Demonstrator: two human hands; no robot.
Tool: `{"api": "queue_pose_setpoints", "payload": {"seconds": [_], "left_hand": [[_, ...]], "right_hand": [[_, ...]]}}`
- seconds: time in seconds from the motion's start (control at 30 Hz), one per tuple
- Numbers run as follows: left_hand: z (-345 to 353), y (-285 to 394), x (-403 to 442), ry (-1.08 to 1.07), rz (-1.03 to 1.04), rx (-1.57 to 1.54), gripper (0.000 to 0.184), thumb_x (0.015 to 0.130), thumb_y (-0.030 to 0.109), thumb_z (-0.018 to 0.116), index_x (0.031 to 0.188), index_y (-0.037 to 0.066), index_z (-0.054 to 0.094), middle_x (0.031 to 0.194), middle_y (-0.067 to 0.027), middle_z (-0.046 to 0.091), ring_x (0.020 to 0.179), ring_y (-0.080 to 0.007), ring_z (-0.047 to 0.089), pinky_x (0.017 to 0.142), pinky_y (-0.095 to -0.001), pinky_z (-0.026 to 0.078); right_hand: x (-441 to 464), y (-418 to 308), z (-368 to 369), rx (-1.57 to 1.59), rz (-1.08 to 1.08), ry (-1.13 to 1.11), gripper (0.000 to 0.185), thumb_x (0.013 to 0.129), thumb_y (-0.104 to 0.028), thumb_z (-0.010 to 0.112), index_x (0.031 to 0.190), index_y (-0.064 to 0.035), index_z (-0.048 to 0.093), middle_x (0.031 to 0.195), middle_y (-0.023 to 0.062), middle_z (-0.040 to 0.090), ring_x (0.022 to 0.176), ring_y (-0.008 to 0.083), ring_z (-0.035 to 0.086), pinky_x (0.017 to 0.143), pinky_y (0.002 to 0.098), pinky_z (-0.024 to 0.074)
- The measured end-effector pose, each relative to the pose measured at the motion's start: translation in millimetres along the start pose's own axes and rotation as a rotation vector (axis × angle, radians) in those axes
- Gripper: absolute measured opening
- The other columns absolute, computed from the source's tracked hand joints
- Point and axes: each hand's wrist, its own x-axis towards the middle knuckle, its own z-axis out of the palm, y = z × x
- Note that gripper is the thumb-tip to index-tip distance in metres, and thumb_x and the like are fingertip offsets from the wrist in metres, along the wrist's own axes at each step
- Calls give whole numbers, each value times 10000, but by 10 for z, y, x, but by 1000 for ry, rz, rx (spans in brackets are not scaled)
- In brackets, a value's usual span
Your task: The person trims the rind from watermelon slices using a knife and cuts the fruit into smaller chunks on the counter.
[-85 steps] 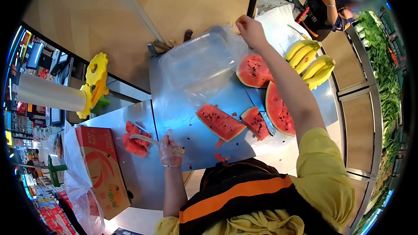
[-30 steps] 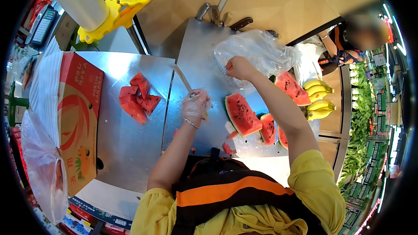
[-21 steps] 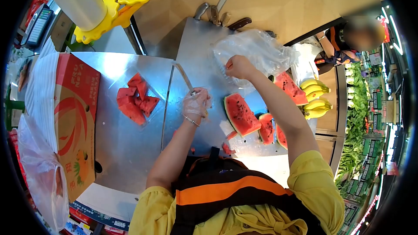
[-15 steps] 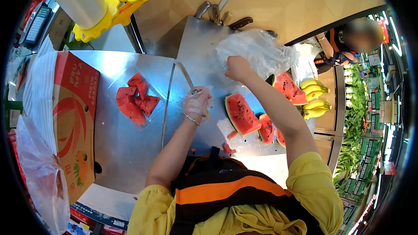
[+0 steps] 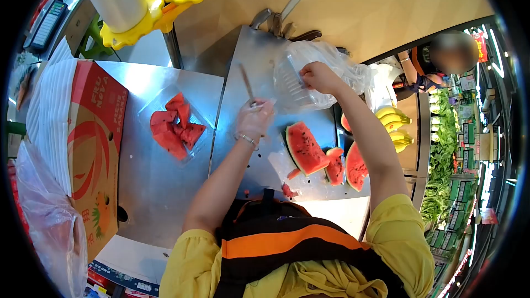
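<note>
In the head view my left hand (image 5: 255, 120), in a clear plastic glove, is closed round a knife (image 5: 246, 81), whose narrow blade points away from me over the steel counter. My right hand (image 5: 319, 78) is bare and pinches the rim of a clear plastic tray (image 5: 291, 84) with a ribbed base. A crumpled clear plastic bag (image 5: 345, 66) lies behind and beside that tray. Nearer me, right of the knife, sit a large watermelon wedge (image 5: 305, 148) and smaller cut pieces (image 5: 334, 168). Another watermelon piece (image 5: 356, 166) is partly covered by my right forearm.
On the left, red watermelon chunks (image 5: 171, 127) sit in another clear tray (image 5: 196, 149). A banana box (image 5: 96, 149) stands at the counter's left end. Several knives (image 5: 276, 24) are racked at the back edge. Bananas (image 5: 393, 118) lie right, and a co-worker (image 5: 417, 69) stands beyond.
My right hand has shifted right and slightly toward me, and the clear tray now shows in its grip. My left hand has moved slightly away from me, still holding the knife.
</note>
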Motion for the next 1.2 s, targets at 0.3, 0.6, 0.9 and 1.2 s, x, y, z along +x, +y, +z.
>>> {"api": "queue_pose_setpoints", "payload": {"seconds": [0.3, 0.6, 0.9, 1.2], "left_hand": [[306, -62, 612, 82, 119, 236, 172, 711, 83, 701, 858, 58, 614, 712, -54, 626, 608, -137, 596, 545, -245, 479], [-51, -566, 637, 143, -50, 155, 197, 688, 30, 663, 871, 71, 604, 780, -58, 659, 650, -138, 617, 567, -256, 495], [-102, -244, 527, 63, -5, 190, 237, 697, 144, 713, 901, 76, 614, 752, -26, 642, 630, -106, 594, 581, -237, 488], [107, -147, 694, -43, 59, 137, 242, 709, 193, 720, 824, 36, 578, 684, -33, 622, 609, -114, 575, 581, -256, 483]], "right_hand": [[-9, -15, 268, -224, -154, 190, 304, 693, -203, 619, 888, 27, 659, 819, 218, 649, 747, 326, 645, 687, 384, 519], [223, 36, 785, -549, -63, 162, 214, 624, -160, 620, 755, 6, 652, 801, 208, 637, 768, 366, 621, 711, 417, 508], [65, -118, 431, -570, 69, 289, 212, 699, -137, 568, 864, -17, 625, 810, 223, 628, 783, 371, 615, 711, 449, 495], [-115, -41, -59, -495, -37, 486, 169, 810, -216, 562, 839, -50, 576, 742, 180, 631, 712, 357, 617, 643, 460, 492]]}}
